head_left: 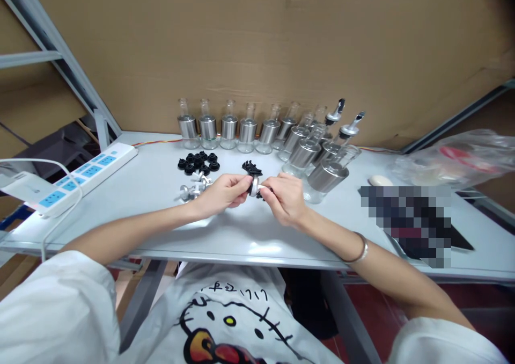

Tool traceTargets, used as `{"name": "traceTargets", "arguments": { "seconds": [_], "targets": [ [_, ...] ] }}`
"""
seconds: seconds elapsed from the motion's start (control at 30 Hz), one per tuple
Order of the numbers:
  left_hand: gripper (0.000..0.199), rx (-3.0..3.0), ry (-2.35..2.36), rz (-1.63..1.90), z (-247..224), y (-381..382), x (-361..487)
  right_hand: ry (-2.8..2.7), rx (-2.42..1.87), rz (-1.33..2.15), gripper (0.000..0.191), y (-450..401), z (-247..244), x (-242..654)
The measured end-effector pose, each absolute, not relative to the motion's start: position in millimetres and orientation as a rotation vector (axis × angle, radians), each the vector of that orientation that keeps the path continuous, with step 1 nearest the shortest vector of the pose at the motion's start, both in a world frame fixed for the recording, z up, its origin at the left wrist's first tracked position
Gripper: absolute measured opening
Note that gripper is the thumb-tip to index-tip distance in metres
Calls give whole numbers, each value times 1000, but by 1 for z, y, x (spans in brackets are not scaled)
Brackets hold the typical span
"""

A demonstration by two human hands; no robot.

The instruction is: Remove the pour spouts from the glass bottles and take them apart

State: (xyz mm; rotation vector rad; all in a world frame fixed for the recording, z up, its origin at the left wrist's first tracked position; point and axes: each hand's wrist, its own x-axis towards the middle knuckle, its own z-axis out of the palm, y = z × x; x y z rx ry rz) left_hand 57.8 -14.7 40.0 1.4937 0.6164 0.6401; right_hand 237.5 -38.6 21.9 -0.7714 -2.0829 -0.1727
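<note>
Over the middle of the table, my left hand (227, 189) and my right hand (285, 198) meet at one bottle pourer (255, 186). Its silver collar and dark base sit in my closed left fingers, while my right fingers pinch the spout end. Part of the pourer is hidden by the fingers. Behind my hands lies a small pile of black plastic pieces (251, 167). Several round black stoppers (199, 163) are grouped to the left. Silver spout pieces (193, 190) lie beside my left wrist.
Glass bottles with metal sleeves (248, 129) line the back; several cluster at right, where two silver pourers (349, 131) stand in bottle necks. A white power strip (86, 176) lies left. Right are a pixelated dark object (410, 224), a white oval object (380, 181) and a plastic bag (458, 160).
</note>
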Motion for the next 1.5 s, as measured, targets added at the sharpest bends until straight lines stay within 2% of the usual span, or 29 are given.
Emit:
{"name": "traceTargets", "arguments": {
  "seconds": [0.23, 0.4, 0.67, 0.83, 0.93, 1.0, 1.2, 1.37, 1.5],
  "targets": [
    [40, 1982, 754, 797, 52, -14, 53, -1599, -916, 954, 51, -49, 25, 224],
    [32, 2440, 672, 846, 55, -8, 48, -1360, -766, 1497, 55, -54, 30, 220],
    [40, 2721, 626, 689, 75, -12, 40, -1276, -567, 1935, 57, -67, 31, 218],
    [43, 2740, 610, 630, 68, -16, 36, -1300, -520, 2022, 55, -77, 27, 215],
    [46, 2702, 580, 853, 57, -17, 35, -1424, -593, 1834, 50, -81, 31, 218],
    [49, 2635, 555, 989, 51, -19, 36, -1602, -648, 1559, 46, -82, 34, 221],
    [55, 2501, 464, 1049, 45, -35, 32, -2218, -574, 171, 43, -71, 34, 227],
    [49, 2248, 533, 811, 49, -45, 29, -2283, -281, -723, 35, -52, 45, 237],
    [51, 1826, 538, 435, 61, -44, 28, -2231, -146, -975, 33, -42, 59, 241]
  ]
}}
